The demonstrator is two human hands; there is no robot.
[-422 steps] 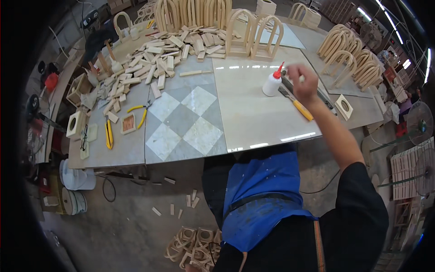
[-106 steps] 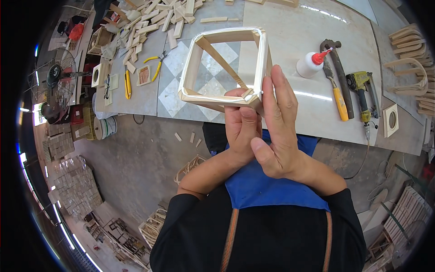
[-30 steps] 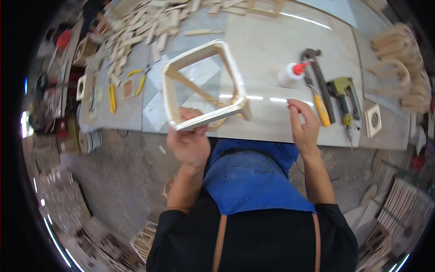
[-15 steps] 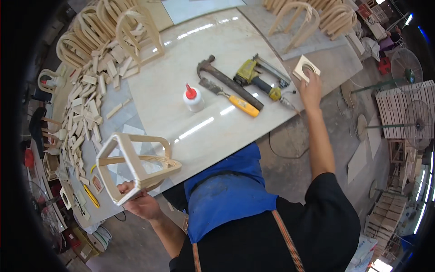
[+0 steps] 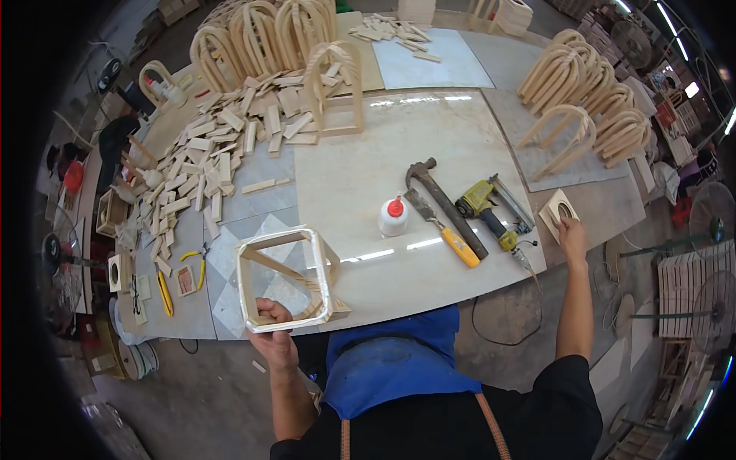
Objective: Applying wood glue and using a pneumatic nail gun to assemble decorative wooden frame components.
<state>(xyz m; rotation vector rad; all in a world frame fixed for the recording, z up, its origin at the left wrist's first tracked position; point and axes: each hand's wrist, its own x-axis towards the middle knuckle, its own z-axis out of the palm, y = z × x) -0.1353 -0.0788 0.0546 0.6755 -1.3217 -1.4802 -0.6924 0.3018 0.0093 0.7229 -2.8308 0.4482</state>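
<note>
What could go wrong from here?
The left grip holds the wooden frame low down, so contact might smear the white coating along its rim.
The hose of the yellow-green tool loops off the table near the right forearm and could snag.
The right grip is at one edge of the square holed piece, which might slip.

L hand (image 5: 277, 343) grips white-edged wooden frame (image 5: 321, 276) over near edge of workbench (image 5: 353, 184); R hand (image 5: 573, 240) touches sq. wood panel (image 5: 550, 215) w/ round hole. Btwn them: red-tipped squeeze bottle (image 5: 393, 219), claw hammer (image 5: 448, 211), yellow-handled scraper (image 5: 454, 240) & pneumatic nailer (image 5: 483, 207).
</note>
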